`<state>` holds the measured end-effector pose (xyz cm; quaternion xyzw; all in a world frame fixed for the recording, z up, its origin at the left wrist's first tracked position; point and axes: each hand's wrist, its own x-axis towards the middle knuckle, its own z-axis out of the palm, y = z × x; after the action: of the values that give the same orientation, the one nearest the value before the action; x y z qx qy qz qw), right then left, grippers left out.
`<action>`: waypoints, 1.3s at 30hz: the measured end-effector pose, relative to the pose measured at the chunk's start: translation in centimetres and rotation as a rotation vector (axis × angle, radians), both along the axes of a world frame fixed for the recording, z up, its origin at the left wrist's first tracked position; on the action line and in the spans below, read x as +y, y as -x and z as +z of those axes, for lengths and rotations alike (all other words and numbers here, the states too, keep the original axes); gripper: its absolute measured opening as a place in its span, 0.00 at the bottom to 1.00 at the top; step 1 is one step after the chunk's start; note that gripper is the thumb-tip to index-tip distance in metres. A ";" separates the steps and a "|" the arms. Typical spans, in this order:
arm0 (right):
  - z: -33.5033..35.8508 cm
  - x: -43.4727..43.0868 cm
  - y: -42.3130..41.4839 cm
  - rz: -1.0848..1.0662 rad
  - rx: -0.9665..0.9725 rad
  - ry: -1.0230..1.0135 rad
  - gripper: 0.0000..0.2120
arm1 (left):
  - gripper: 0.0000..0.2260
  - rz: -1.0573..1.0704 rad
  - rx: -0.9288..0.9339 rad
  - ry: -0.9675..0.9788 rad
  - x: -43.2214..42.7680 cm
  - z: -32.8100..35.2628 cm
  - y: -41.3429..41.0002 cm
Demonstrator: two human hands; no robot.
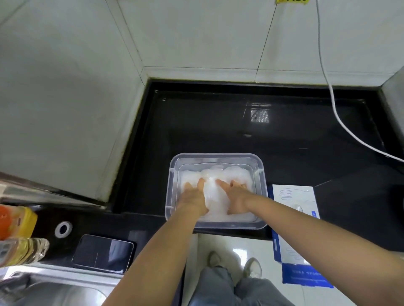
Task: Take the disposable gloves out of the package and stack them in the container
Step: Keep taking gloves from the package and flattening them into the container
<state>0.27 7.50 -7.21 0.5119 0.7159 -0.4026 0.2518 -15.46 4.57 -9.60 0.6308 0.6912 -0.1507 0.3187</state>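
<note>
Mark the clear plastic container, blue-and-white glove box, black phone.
Clear plastic container [218,156]: head view, far rim.
Blue-and-white glove box [293,196]: head view, white top face.
Black phone [102,253]: head view, screen middle.

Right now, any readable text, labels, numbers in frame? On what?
Nothing can be read.
Package: white print on its blue flap, too blurred; the white face shows only glove outlines.
Yellow sticker at the top edge: dark marks, cut off, unreadable.
Orange-yellow label at far left: too blurred.
</note>
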 end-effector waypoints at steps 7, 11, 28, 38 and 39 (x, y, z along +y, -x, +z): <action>3.8 0.1 -1.5 -0.265 0.383 -0.436 0.13 | 0.27 -0.031 0.062 -0.269 -0.4 3.1 -1.2; 6.4 -0.2 -4.6 -0.467 0.603 -0.591 0.12 | 0.18 0.113 0.029 -0.482 -0.8 5.6 -3.7; 0.4 -8.0 -17.6 -0.305 -0.038 -0.382 0.17 | 0.24 -0.149 -0.259 -0.105 -6.3 4.9 -20.1; -1.1 -8.4 -16.9 -0.463 0.047 -0.452 0.06 | 0.34 -0.120 -0.255 -0.098 -7.0 3.4 -19.5; -1.0 -8.4 -17.1 -0.578 0.137 -0.430 0.06 | 0.33 -0.116 -0.255 -0.105 -7.0 3.3 -19.5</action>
<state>17.41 -0.87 -8.16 0.7062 0.6250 -0.3308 -0.0342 4.04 -2.46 -6.30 0.6996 0.6143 -0.0513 0.3613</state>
